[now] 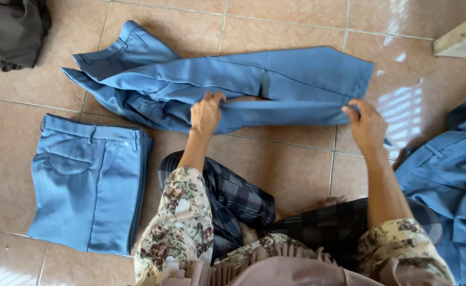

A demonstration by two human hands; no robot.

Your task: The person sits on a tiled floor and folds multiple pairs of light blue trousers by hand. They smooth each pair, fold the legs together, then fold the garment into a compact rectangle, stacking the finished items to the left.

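Note:
A pair of blue trousers (275, 79) lies spread sideways on the tiled floor in front of me, waistband to the left, leg ends to the right. My left hand (206, 112) grips the near leg's fabric around the middle. My right hand (367, 123) pinches the leg ends at the right. Both sleeves are floral, and I sit cross-legged in a dark plaid cloth.
A folded stack of blue trousers (87, 185) lies on the floor to my left. A heap of unfolded blue garments (453, 180) sits at the right. A dark grey cloth (10, 32) is at the top left, a wooden plank (463, 37) at the top right.

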